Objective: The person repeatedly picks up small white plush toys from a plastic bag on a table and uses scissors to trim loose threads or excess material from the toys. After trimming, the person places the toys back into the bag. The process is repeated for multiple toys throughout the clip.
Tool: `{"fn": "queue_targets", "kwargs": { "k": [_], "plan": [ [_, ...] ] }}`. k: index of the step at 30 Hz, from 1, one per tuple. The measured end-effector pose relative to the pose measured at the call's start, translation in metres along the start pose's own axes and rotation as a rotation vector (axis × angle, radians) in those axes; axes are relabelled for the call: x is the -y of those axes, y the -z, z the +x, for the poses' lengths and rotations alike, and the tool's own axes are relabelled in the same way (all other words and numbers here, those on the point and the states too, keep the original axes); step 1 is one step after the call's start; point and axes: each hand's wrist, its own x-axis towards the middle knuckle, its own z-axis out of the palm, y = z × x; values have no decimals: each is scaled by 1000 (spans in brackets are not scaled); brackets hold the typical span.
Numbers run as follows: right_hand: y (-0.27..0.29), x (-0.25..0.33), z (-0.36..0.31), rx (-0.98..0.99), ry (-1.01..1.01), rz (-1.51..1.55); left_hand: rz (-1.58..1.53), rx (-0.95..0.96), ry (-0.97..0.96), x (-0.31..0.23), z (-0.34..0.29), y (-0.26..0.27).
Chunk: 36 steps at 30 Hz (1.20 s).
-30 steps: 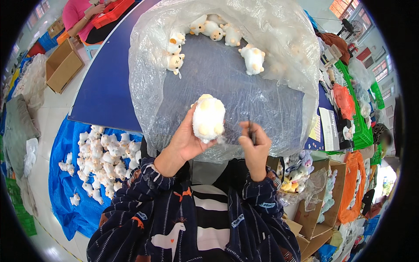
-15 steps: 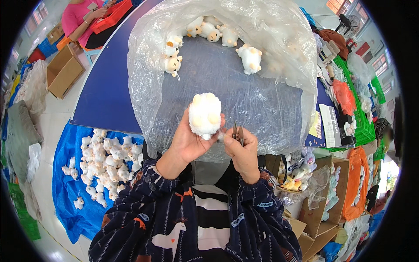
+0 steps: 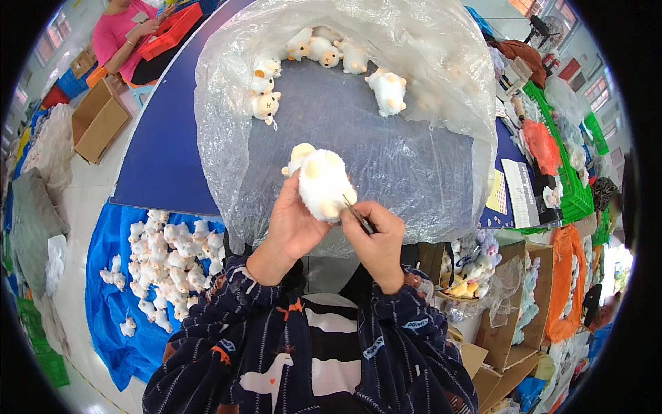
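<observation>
A small white plush toy [image 3: 323,186] with cream patches is held over the near edge of the table. My left hand [image 3: 293,219] wraps round it from the left and below. In my right hand [image 3: 376,238] is a pair of small dark metal snips [image 3: 360,216], their tips against the toy's lower right side. Fingers and thumb close round the handles of the snips. Whatever lies right at the tips is too small to make out. Farther back, another plush toy [image 3: 387,91] lies alone, and several more [image 3: 325,52] sit along the bag's far side.
A clear plastic bag [image 3: 227,138] spreads over the blue table [image 3: 162,155]. A blue sheet [image 3: 107,331] at left carries a heap of plush toys [image 3: 169,259]. Cardboard boxes [image 3: 538,297] stand at right. A person in pink [image 3: 117,34] sits far left with a red tray [image 3: 172,31].
The toy in my left hand has turned, so its head end shows at upper left. My right hand has brought the snips' tips in against the toy.
</observation>
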Motion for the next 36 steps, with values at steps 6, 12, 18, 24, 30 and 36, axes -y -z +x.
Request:
{"fn": "queue_targets", "kwargs": {
  "k": [6, 12, 18, 24, 30, 36],
  "plan": [
    [38, 20, -5, 554, -142, 226, -178, 174, 18, -13, -5, 19],
    [0, -17, 0, -81, 240, -60, 182, 16, -38, -3, -3, 10],
    [-2, -20, 2, -64, 480, -263, 217, 191, 26, -22, -17, 22],
    [-8, -22, -1, -2, 662, -407, 697, 74, -260, 0, -21, 15],
    [-12, -10, -6, -14, 392, -125, 286, 72, -55, 2, -17, 24],
    [-7, -8, 1, -70, 203, -30, 271, 70, -4, 5, -17, 26]
  ]
}}
